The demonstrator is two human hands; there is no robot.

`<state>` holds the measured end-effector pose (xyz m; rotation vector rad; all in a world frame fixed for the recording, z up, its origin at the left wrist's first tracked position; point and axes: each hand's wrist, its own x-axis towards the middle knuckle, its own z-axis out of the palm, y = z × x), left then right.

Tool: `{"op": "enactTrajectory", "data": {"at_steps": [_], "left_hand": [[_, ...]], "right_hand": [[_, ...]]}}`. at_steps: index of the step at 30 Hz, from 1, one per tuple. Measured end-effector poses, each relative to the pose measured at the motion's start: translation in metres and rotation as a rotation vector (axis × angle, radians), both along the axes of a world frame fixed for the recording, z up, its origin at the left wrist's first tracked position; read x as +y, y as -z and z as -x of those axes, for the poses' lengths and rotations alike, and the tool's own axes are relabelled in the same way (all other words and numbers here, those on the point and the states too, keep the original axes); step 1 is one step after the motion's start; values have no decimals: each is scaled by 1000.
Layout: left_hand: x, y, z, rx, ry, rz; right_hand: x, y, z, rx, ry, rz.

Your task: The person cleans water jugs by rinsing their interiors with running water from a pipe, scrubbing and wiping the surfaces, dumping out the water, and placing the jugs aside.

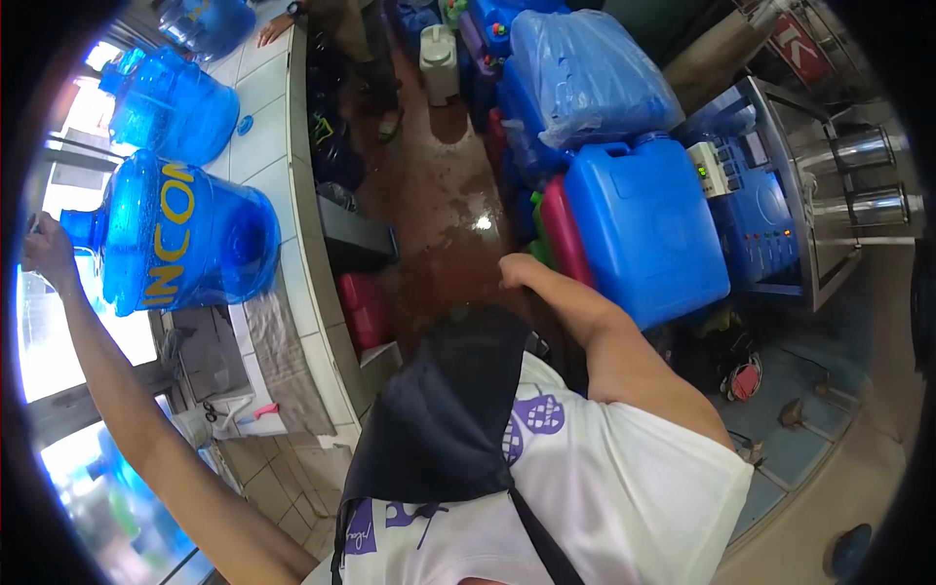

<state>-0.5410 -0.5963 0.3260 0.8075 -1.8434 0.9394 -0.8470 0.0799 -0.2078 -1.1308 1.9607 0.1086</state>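
At the far left, my left hand (49, 252) is raised beside the neck of a clear blue water jug (214, 239) with yellow letters on it. Its fingers are closed around a small dark thing that I cannot make out against the bright window. The jug stands on a white-tiled counter (304, 322). My right hand (515, 272) hangs over the wet red floor (439, 210), curled into a fist with nothing showing in it. A pink container (565, 229) and a large blue jerrycan (643, 229) are nearest to it.
More blue jugs (174, 105) stand farther along the counter. A white jerrycan (440, 73) is on the floor ahead, near another person's foot (390, 125). That person's hand (275, 29) rests on the counter. Plastic-wrapped goods (595, 78) and a control box (751, 219) line the right.
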Motion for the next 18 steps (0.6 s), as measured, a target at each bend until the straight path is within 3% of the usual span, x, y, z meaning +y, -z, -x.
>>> {"op": "enactTrajectory", "data": {"at_steps": [2, 3, 6, 8, 9, 10, 15, 18], "left_hand": [[-25, 20, 5, 24, 60, 84], [9, 27, 15, 30, 44, -166], [17, 47, 14, 36, 95, -279], [65, 59, 34, 145, 169, -153], [80, 59, 38, 75, 206, -128], [91, 54, 36, 21, 241, -96], [96, 61, 38, 83, 216, -79], [97, 64, 44, 179, 216, -73]], "right_hand": [[4, 13, -1, 14, 30, -49], [10, 14, -3, 18, 58, -40], [34, 11, -12, 22, 129, 58], [50, -15, -24, 73, 192, 45], [60, -39, -30, 22, 193, 70], [87, 12, -37, 70, 175, 70], [135, 24, -57, -160, 225, -111], [156, 32, -80, -21, 219, -84]]}}
